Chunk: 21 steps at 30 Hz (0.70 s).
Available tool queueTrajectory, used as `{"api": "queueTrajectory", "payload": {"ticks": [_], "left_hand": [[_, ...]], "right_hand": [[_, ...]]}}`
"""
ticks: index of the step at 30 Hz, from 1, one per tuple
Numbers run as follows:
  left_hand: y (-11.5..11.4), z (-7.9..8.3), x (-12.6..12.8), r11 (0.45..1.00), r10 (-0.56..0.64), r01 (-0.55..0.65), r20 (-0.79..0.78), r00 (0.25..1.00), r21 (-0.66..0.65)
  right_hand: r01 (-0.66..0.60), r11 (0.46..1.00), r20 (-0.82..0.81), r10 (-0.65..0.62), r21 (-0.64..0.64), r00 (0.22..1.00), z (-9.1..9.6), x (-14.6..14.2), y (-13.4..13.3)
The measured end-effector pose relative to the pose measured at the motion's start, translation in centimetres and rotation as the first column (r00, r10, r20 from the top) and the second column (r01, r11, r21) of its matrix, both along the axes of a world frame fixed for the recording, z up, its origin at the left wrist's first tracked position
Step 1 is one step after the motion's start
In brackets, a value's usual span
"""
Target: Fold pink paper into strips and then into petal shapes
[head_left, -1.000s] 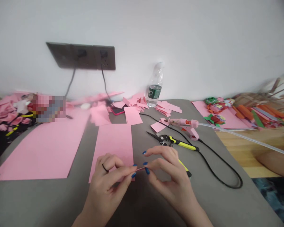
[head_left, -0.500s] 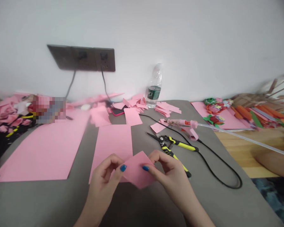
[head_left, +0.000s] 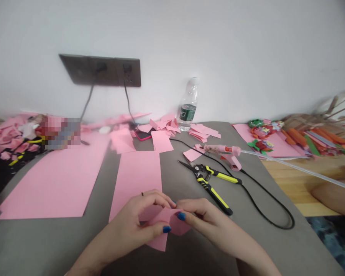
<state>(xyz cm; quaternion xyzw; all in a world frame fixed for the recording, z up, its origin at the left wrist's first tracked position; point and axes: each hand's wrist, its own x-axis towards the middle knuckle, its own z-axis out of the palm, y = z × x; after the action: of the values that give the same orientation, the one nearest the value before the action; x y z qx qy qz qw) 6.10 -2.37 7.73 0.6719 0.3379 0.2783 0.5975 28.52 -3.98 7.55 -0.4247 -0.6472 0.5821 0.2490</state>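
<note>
A small pink paper square [head_left: 163, 229] is held low over the grey table [head_left: 40, 245], pinched from both sides. My left hand [head_left: 138, 226] grips its left part, thumb on top, fingers curled over the upper edge. My right hand [head_left: 207, 224] pinches the right part with thumb and fingers closed. The paper is bent between them, its lower corner hanging down. A long pink sheet [head_left: 138, 178] lies just behind my hands.
Yellow-handled cutters [head_left: 211, 182] lie to the right of my hands, beside a pink glue gun [head_left: 228, 153] with a black cord [head_left: 264, 209]. A large pink sheet [head_left: 54, 178] lies left. A water bottle [head_left: 188, 105], paper scraps and a phone sit by the wall. Another person's arm [head_left: 333, 197] rests at right.
A thin edge-on piece turned flat into a square between my fingers. Now both hands have dropped lower and closer, and the square is bent between them.
</note>
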Motion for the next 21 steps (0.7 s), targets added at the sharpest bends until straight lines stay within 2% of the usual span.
{"api": "queueTrajectory", "payload": {"ticks": [4,7,9,11,14,16,21], "left_hand": [[0.3,0.8,-0.5,1.000,0.008,-0.009,-0.162,0.987,-0.002],[0.7,1.6,-0.7,0.996,-0.071,0.082,-0.345,0.936,0.018],[0.8,1.9,-0.5,0.992,-0.117,0.129,-0.409,0.905,0.002],[1.0,2.0,-0.2,0.991,-0.122,0.131,-0.428,0.895,-0.008],[1.2,1.7,0.3,0.993,-0.103,0.115,-0.393,0.914,0.009],[1.3,1.6,0.3,0.991,-0.113,0.132,-0.361,0.926,0.028],[1.4,1.7,-0.2,0.951,-0.258,0.299,-0.337,0.905,0.075]], "right_hand": [[0.010,0.993,0.024,-0.013,0.118,1.000,0.4,1.1,-0.1],[-0.020,0.976,0.116,-0.005,0.217,0.993,0.9,1.6,-0.1],[-0.057,0.967,0.207,0.004,0.250,0.978,1.3,1.4,0.1],[-0.045,0.951,0.278,-0.044,0.305,0.959,1.7,0.8,0.5],[-0.016,0.920,0.302,-0.111,0.391,0.947,2.1,-0.4,1.1],[-0.023,0.919,0.281,-0.096,0.393,0.955,2.4,-0.8,1.4],[-0.088,0.945,0.207,0.022,0.316,0.978,2.9,-0.7,1.2]]}}
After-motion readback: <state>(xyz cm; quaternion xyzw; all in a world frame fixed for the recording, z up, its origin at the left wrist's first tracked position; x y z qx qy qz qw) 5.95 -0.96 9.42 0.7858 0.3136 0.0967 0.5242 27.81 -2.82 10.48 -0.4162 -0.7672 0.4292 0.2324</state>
